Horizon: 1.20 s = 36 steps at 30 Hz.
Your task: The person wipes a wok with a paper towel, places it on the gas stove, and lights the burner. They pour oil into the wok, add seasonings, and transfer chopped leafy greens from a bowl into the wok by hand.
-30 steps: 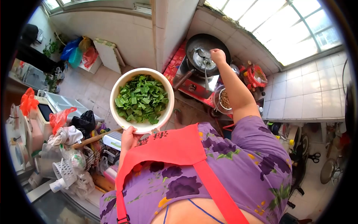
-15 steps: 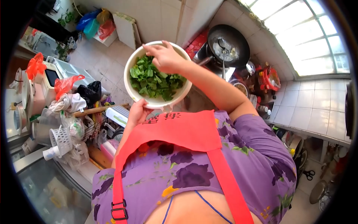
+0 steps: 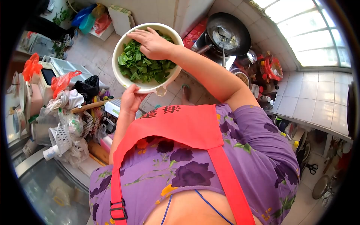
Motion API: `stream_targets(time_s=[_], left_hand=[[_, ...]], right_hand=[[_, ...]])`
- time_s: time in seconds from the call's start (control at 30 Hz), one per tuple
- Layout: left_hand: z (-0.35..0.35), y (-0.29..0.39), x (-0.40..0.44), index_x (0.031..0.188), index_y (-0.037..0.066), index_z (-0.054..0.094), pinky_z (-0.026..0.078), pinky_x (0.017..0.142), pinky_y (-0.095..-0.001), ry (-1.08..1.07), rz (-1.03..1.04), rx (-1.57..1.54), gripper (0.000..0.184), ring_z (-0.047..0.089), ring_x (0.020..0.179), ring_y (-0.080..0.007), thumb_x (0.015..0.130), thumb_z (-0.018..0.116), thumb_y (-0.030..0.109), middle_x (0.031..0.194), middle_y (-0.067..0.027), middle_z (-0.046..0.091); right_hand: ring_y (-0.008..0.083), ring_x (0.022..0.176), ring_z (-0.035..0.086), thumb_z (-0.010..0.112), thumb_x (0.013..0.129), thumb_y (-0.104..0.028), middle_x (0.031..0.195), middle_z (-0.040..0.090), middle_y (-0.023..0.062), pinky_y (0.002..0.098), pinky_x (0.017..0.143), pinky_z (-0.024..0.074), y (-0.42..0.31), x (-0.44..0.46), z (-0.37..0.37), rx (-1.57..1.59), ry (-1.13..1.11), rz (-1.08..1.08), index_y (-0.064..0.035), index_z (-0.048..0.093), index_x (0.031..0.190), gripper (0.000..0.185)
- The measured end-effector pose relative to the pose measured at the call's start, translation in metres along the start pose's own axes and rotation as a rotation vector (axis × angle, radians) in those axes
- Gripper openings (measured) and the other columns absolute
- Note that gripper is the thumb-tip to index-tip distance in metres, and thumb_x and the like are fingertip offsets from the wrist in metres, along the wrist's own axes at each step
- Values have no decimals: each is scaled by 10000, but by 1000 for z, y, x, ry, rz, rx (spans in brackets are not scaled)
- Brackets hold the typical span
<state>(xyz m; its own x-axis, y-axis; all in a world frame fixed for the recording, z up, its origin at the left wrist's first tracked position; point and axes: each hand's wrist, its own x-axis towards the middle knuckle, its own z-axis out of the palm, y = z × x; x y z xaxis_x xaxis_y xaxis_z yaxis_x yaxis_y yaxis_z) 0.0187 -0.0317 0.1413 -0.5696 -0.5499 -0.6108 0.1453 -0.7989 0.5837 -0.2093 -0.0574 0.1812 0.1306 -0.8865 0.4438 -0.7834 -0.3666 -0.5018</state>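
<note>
Because the fingers of the right hand (image 3: 153, 44) are spread out and not curled shut, the hand looks open. It is over the green leaves (image 3: 140, 67), and I can't tell how hard it presses on them. The left hand (image 3: 132, 99) grips the near edge of the big white bowl (image 3: 150, 89). Its thumb is by the rim, and the other fingers are too hidden to see well.

The leaves are cut up and lie inside the bowl. The bowl is held up above the floor (image 3: 97, 50), in front of the red apron (image 3: 176, 125). A bare foot in a sandal (image 3: 185, 93) shows below it.

To the right of the bowl, a black wok (image 3: 240, 33) sits on the stove (image 3: 229, 61). A metal scoop (image 3: 224, 56) leans in the wok, and some pale bits are in the middle. A smaller bowl of brown food (image 3: 242, 78) is near the stove, and a red basket (image 3: 273, 69) is past it. Farther right are a white tiled counter (image 3: 315, 95) and a bright window (image 3: 311, 33).

On the left side are a red bag (image 3: 63, 82), a black bag (image 3: 88, 88) and a white basket with holes (image 3: 60, 138).
</note>
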Motion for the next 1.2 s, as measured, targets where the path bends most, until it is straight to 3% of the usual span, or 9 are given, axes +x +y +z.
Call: stream_targets(time_s=[0.13,0.3,0.57,0.7,0.77,0.83,0.93,1.1,1.2], left_hand=[[2,-4,-2,1185,-121,375,511,904,-488,38,-29,14,415,564,1060,-354,809,409,50,1170,-218,509],[-2,-9,-3,1214,-111,352,503,912,-505,11,-51,17,432,530,1107,-361,814,399,43,1215,-220,471],[-17,-15,-6,1248,-103,332,496,940,-469,-2,-96,-20,462,525,1126,-337,811,380,40,1225,-215,472],[-33,-16,1,1215,-119,345,503,934,-474,-21,-117,22,432,536,1113,-339,813,371,34,1219,-219,476],[-30,-14,0,1207,-124,348,502,932,-480,-28,-118,2,427,537,1107,-348,810,375,31,1213,-222,476],[-24,-11,-2,1205,-128,348,500,934,-484,23,-126,-16,428,534,1110,-357,807,382,27,1210,-224,476],[-25,-11,-4,1198,-126,350,498,927,-480,2,-122,-27,421,539,1091,-355,806,385,22,1195,-220,480],[-38,-16,1,1183,-110,365,489,928,-483,-1,-140,-45,406,545,1074,-350,801,393,24,1168,-210,493],[-24,-13,-8,1173,-94,379,491,921,-490,53,-112,-52,393,546,1073,-348,800,397,28,1166,-202,498]], right_hand=[[342,1238,432,446,709,125,1375,422,152,361,1038,363,-18,-7,-12,200,-85,124,-90,416,1330,659],[362,1177,471,661,763,-118,1317,459,164,406,982,398,-28,-48,-40,9,240,88,-84,518,1224,483],[416,1066,519,670,760,-233,1195,497,265,458,911,428,43,-228,-102,-585,301,1021,-1,443,1244,583],[371,818,602,614,819,-197,1001,585,247,444,767,501,105,-279,-91,-194,232,1288,48,437,1179,470],[219,630,567,564,846,-144,872,600,183,326,556,492,121,-282,-90,1218,696,1590,65,474,1056,309],[118,516,463,540,856,-100,761,578,108,234,413,352,122,-288,-101,1346,826,1572,45,515,913,158],[67,416,304,569,855,-116,542,393,-41,236,381,205,95,-307,-129,711,648,1592,-92,512,688,178],[346,946,621,540,779,-174,941,656,211,400,838,468,60,-333,-184,-193,271,1527,-18,658,965,269],[356,909,619,525,792,-178,916,649,208,423,786,480,61,-336,-195,-381,244,1570,-25,643,948,249]])
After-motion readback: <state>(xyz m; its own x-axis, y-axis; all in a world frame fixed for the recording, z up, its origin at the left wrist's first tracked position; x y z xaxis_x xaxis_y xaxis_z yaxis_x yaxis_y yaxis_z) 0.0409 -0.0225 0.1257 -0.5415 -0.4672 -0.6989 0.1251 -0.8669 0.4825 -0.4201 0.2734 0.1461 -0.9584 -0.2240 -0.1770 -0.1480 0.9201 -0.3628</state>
